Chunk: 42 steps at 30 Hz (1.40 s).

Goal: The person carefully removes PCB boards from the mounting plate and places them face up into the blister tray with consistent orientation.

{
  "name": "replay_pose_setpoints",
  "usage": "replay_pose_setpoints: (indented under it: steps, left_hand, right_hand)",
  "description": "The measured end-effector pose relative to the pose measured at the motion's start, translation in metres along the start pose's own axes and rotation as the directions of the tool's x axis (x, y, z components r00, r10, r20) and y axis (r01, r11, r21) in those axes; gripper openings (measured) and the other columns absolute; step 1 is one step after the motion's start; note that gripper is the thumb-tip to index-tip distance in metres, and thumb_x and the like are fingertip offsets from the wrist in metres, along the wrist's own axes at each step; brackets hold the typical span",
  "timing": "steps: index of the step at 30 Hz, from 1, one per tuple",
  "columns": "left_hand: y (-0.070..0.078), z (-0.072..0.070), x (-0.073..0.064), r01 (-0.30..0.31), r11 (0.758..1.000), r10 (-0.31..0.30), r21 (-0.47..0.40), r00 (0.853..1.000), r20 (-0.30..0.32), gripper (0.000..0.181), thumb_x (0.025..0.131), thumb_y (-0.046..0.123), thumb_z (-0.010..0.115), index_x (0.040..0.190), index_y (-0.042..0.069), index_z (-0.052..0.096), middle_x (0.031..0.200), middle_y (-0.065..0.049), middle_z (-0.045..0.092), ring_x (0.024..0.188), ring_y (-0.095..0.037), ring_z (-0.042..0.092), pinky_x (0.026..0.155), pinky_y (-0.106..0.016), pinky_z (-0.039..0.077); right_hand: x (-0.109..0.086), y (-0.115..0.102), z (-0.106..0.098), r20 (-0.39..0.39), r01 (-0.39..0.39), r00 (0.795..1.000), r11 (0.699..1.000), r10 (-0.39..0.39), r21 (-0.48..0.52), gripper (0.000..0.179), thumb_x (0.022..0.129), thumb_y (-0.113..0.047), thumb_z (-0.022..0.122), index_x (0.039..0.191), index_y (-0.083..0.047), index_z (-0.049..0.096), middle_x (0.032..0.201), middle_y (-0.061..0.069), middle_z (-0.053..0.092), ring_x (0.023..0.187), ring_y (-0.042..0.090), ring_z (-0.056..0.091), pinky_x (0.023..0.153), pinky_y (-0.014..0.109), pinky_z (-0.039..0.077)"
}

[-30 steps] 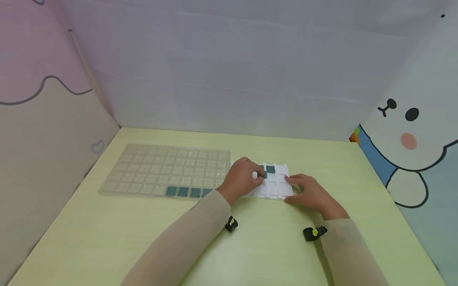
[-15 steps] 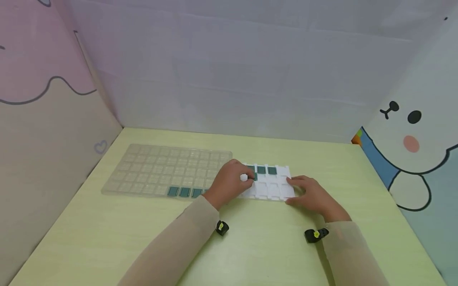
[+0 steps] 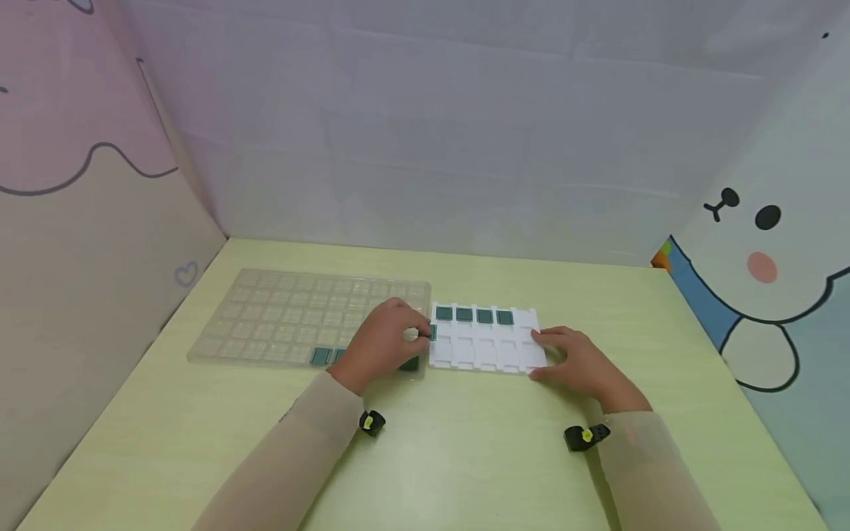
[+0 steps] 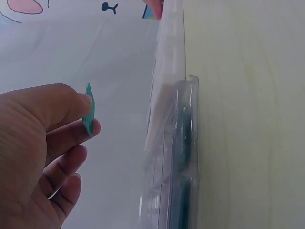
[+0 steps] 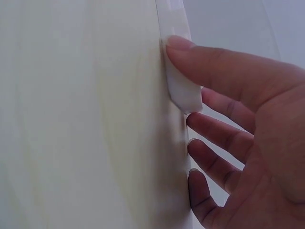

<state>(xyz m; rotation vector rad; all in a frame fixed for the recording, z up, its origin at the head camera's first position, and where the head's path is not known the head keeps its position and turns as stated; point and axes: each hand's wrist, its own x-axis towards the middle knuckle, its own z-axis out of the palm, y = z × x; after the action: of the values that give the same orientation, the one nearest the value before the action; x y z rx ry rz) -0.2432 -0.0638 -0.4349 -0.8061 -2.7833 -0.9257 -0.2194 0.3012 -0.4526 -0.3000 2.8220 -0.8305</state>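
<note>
My left hand (image 3: pixel 385 339) pinches a small thin green square chip (image 3: pixel 433 332) between thumb and fingertips. In the left wrist view that chip (image 4: pixel 89 112) is held on edge, above the trays. The hand is over the right end of a clear plastic tray (image 3: pixel 265 313) and hides part of its front row. A white tray (image 3: pixel 487 354) with shallow pockets lies just right of it, with several green chips (image 3: pixel 464 315) in its back row. At the white tray's right end, my right hand (image 3: pixel 574 361) grips its side between thumb and fingers.
Green chips (image 3: pixel 322 356) lie in the clear tray's front row, partly behind the left hand. The pale yellow table (image 3: pixel 478 457) is bounded by a white cloth wall (image 3: pixel 425 147) at the back and printed panels on both sides.
My left hand has moved left with the green chip, from over the white tray to the clear tray's right end, uncovering the white tray's back row. The right hand stays at the white tray.
</note>
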Motion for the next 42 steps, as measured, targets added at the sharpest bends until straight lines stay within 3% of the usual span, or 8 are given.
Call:
replay_pose_setpoints:
  steps: [8,14,25,32,42]
  left_hand:
    - [-0.006,-0.015,-0.010,-0.046,0.998,0.046,0.051,0.999,-0.006,0.008,0.090,0.012,0.079,0.094,0.018,0.081,0.109,0.006,0.074,0.101,-0.016,0.058,0.085,-0.032,0.052]
    - [-0.012,-0.016,-0.008,-0.072,0.995,0.071,0.074,0.997,0.016,0.007,0.091,0.013,0.078,0.095,0.018,0.082,0.111,0.005,0.075,0.101,-0.016,0.058,0.085,-0.033,0.052]
    - [-0.020,-0.009,-0.005,-0.020,0.998,0.016,0.063,0.998,0.062,0.008,0.091,0.014,0.079,0.098,0.016,0.082,0.107,0.007,0.074,0.100,-0.014,0.057,0.085,-0.032,0.051]
    - [-0.025,-0.004,-0.006,-0.018,0.999,0.015,0.040,0.999,0.052,0.007,0.092,0.013,0.078,0.095,0.017,0.082,0.107,0.007,0.073,0.099,-0.015,0.057,0.084,-0.033,0.052]
    - [-0.030,0.001,-0.006,0.054,0.997,-0.058,0.046,0.995,0.085,0.008,0.091,0.015,0.078,0.098,0.017,0.081,0.111,0.005,0.073,0.104,-0.016,0.058,0.091,-0.034,0.051]
  right_hand:
    - [0.001,0.000,0.000,-0.001,0.003,1.000,1.000,-0.003,0.015,0.077,0.085,-0.033,0.086,0.150,-0.008,0.054,0.153,0.023,0.044,0.143,0.049,0.033,0.114,0.065,0.029]
    - [0.001,0.004,-0.001,0.003,-0.014,1.000,1.000,0.014,0.020,0.078,0.085,-0.032,0.087,0.151,-0.008,0.053,0.154,0.023,0.043,0.144,0.049,0.031,0.115,0.066,0.027]
    - [0.003,0.003,0.000,0.013,-0.026,1.000,0.999,0.026,0.026,0.078,0.085,-0.032,0.087,0.151,-0.008,0.053,0.154,0.023,0.043,0.144,0.049,0.031,0.115,0.066,0.026]
    - [0.003,0.003,-0.001,0.013,-0.032,0.999,0.999,0.031,0.028,0.079,0.085,-0.032,0.087,0.151,-0.008,0.052,0.154,0.023,0.042,0.144,0.048,0.031,0.115,0.066,0.027]
    - [0.003,0.003,0.001,0.019,-0.032,0.999,0.999,0.032,0.031,0.079,0.084,-0.033,0.087,0.151,-0.009,0.052,0.154,0.023,0.042,0.145,0.048,0.031,0.115,0.066,0.027]
